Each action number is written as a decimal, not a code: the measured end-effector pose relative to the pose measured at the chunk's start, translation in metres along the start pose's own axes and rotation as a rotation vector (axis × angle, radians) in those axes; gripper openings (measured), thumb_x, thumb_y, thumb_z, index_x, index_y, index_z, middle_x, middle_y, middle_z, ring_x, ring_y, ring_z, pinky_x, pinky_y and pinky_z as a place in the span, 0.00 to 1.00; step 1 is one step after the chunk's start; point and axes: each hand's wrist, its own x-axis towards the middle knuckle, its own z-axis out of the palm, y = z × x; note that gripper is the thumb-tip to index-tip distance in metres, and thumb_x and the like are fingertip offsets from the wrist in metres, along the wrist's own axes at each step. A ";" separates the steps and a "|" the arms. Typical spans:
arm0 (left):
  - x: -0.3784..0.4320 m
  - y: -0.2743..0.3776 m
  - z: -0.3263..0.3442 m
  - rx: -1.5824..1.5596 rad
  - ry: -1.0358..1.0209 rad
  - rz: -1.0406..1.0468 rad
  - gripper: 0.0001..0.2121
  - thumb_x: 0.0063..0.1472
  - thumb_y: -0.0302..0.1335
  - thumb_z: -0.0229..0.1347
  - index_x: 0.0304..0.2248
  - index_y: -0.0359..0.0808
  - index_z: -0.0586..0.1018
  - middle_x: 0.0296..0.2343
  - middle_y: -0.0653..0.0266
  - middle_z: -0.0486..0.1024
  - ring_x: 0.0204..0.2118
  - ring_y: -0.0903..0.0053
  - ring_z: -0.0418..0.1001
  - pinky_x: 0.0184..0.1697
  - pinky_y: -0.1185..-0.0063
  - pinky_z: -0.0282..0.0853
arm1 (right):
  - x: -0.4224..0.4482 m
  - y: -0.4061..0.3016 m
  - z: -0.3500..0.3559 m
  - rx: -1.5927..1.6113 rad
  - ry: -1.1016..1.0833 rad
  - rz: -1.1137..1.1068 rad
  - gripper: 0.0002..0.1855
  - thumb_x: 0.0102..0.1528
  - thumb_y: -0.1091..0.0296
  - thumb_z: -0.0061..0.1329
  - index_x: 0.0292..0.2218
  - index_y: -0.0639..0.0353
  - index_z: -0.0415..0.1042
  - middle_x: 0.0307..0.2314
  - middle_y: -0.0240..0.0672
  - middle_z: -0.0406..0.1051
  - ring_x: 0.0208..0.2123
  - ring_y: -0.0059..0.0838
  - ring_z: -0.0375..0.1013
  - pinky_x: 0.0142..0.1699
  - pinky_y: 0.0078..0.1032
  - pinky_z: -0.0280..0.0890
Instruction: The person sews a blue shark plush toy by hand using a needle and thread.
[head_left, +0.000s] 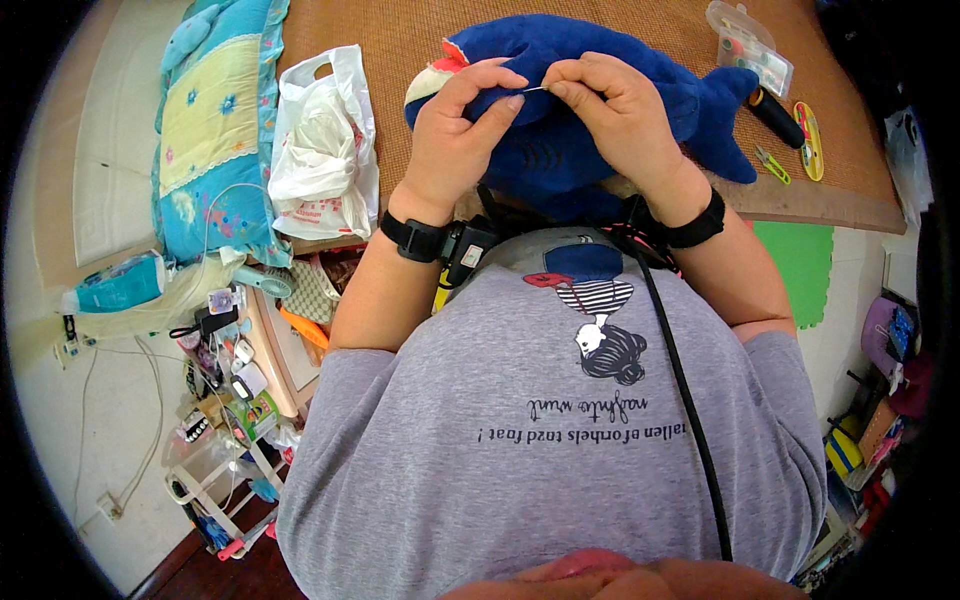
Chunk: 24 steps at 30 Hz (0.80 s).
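Observation:
A dark blue plush shark (555, 45) with a white belly patch and red mouth lies at the table's front edge. My right hand (619, 109) pinches a thin sewing needle (535, 89) between thumb and forefinger. Its other end points left across the plush. My left hand (461, 124) rests on the shark near the mouth, with a fold of blue fabric between its thumb and forefinger. The needle's left end lies close to those fingertips. Any thread is too fine to make out.
Right of the tail are a black thread spool (775, 118), green thread snips (772, 164), a yellow cutter-like tool (808, 141) and a clear sewing box (754, 56). A white plastic bag (322, 142) and a blue-yellow pillow (214, 127) lie left. A black cable (679, 382) crosses my shirt.

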 end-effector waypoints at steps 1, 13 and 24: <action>0.000 -0.004 -0.002 0.000 -0.006 0.012 0.09 0.60 0.23 0.59 0.41 0.38 0.80 0.47 0.60 0.76 0.52 0.71 0.72 0.58 0.77 0.61 | 0.000 0.000 0.000 -0.002 -0.003 0.001 0.05 0.57 0.70 0.53 0.35 0.59 0.78 0.26 0.36 0.73 0.32 0.33 0.74 0.39 0.25 0.68; 0.000 -0.003 -0.002 0.043 0.006 0.011 0.08 0.59 0.24 0.59 0.39 0.38 0.81 0.48 0.56 0.76 0.53 0.70 0.72 0.58 0.76 0.61 | -0.002 -0.003 0.001 -0.046 0.023 0.001 0.05 0.56 0.70 0.53 0.34 0.59 0.78 0.25 0.36 0.71 0.30 0.34 0.73 0.38 0.27 0.68; -0.001 -0.002 -0.002 0.036 0.003 -0.001 0.08 0.59 0.24 0.59 0.39 0.38 0.81 0.48 0.56 0.76 0.53 0.69 0.72 0.59 0.76 0.61 | -0.001 -0.003 0.000 -0.082 0.033 -0.038 0.05 0.56 0.69 0.53 0.34 0.58 0.78 0.24 0.36 0.71 0.30 0.36 0.73 0.37 0.27 0.67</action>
